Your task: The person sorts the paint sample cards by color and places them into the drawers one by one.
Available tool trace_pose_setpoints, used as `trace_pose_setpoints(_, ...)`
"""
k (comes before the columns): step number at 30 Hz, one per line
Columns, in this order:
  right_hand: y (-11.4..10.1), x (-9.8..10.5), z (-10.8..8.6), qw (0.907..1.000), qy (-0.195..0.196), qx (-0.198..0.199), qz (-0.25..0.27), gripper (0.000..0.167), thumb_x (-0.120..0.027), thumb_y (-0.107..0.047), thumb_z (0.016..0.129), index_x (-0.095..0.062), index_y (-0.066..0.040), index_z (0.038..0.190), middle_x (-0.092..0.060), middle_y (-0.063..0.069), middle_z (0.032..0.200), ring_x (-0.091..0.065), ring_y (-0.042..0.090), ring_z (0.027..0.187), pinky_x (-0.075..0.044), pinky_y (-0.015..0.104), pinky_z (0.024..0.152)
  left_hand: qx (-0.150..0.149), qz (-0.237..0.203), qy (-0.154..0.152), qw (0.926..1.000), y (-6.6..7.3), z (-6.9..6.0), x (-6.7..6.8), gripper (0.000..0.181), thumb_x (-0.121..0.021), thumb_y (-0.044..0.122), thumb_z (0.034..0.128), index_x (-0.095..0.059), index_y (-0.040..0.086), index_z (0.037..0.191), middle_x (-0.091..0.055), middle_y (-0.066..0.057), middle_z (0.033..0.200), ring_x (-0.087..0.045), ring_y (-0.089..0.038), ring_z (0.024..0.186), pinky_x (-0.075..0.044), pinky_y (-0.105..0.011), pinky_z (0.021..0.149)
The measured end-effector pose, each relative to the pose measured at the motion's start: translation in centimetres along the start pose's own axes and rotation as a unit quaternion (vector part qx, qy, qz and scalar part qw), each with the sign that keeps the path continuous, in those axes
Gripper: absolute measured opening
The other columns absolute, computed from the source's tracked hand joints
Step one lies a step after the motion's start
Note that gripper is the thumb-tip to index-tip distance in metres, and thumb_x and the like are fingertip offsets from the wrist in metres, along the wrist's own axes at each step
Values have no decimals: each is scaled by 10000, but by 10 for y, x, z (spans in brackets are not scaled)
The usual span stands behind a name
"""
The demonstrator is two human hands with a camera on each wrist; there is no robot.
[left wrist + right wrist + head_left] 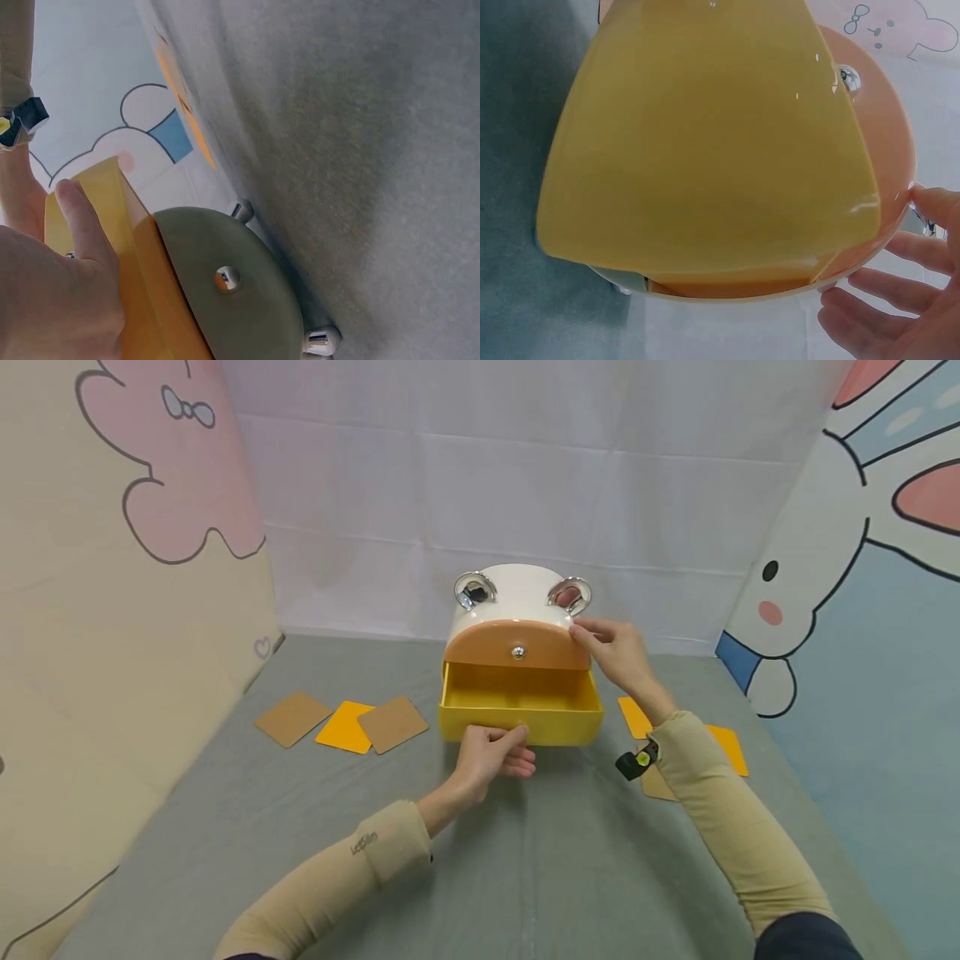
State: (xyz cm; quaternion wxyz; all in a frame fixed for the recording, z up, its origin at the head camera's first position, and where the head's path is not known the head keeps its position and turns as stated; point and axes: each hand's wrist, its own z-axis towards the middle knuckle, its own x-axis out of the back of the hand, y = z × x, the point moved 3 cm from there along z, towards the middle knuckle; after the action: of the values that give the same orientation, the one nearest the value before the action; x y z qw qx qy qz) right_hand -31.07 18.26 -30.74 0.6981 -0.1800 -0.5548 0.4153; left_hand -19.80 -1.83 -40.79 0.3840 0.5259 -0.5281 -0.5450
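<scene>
Drawer box (517, 583), white with two chrome rounds (476, 591), stands mid-table in the head view, its yellow drawer (521, 727) open beneath an orange panel (483, 642). The left hand (487, 758) pinches the drawer's front near the middle; the right hand (618, 653) grips the box's upper right edge, thumb in front. Brown cards (292, 718) and orange cards (343, 728) lie on the gray cloth (480, 893).

In the left wrist view, the left thumb lies against the drawer (a bit of silver glints beside it), near a greenish half-round panel (199, 251).

In the right wrist view, the right thumb touches the orange panel's rim, fingers spread behind.
</scene>
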Motion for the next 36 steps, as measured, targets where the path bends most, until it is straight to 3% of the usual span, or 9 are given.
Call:
trace_pose_setpoints(7,-1,1,1,10000,75,11,2,436,-580,-376,956,-644,-73,1263,-649,183,1252,-627,380,1131,-496,524,964,15,51,-34,10000,-1,-9,-1,364,-660,261,916,-709,-98,944,-725,-234,795,-721,-210,607,-588,-463,682)
trace_pose_setpoints(15,-2,1,2,10000,54,75,-24,426,-576,-360,961,-642,-65,1262,-648,195,1247,-625,389,1125,-491,528,966,12,37,-87,10000,-4,-19,-2,374,-662,276,913,-708,-92,964,-724,-242,812,-726,-224,628,-557,-535,739)
trace_pose_setpoints(23,-1,1,0,10000,3,87,6,435,-572,-368,962,-637,-67,1270,-645,193,1252,-625,383,1125,-493,525,964,7,44,-72,10000,-5,-28,-2,397,-659,295,911,-689,-99,947,-707,-293,853,-726,-241,633,-572,-505,707)
trace_pose_setpoints(27,-1,1,0,10000,6,80,4,431,-571,-360,964,-636,-62,1270,-641,198,1255,-620,389,1132,-490,528,968,-87,328,-173,9993,-7,-31,0,397,-649,308,918,-693,-84,964,-699,-313,882,-724,-271,645,-579,-496,687)
trace_pose_setpoints(29,-1,1,0,10000,1,98,-14,432,-566,-357,967,-634,-57,1271,-637,202,1261,-615,395,1138,-488,531,970,-133,738,-349,9966,-8,-32,4,385,-651,308,917,-700,-72,954,-705,-300,878,-721,-293,655,-581,-505,681)
trace_pose_setpoints(31,0,1,-1,9999,0,107,-26,435,-565,-360,968,-632,-57,1273,-634,200,1267,-614,394,1143,-489,532,969,-251,1466,-658,9867,-6,-33,12,330,-655,291,917,-719,-32,932,-717,-263,858,-715,-287,655,-585,-498,671)
trace_pose_setpoints(32,0,1,-1,9999,1,118,-34,437,-564,-360,968,-632,-55,1273,-633,200,1268,-614,394,1142,-490,532,967,-343,1902,-898,9770,-5,-33,18,304,-655,277,917,-726,-19,923,-722,-244,851,-713,-283,659,-588,-485,661)
trace_pose_setpoints(34,0,1,-1,9999,10,132,-34,437,-569,-360,966,-632,-56,1273,-634,197,1269,-617,393,1140,-494,533,961,-623,2823,-1393,9471,-1,-34,33,260,-653,260,916,-734,13,915,-730,-180,821,-697,-227,657,-592,-416,644)
trace_pose_setpoints(36,0,1,-1,9999,11,147,-37,436,-573,-362,963,-634,-60,1272,-638,193,1265,-622,390,1133,-498,533,954,-894,3652,-1865,9077,5,-35,53,217,-650,243,914,-743,50,949,-738,-104,847,-685,-154,706,-584,-327,664)
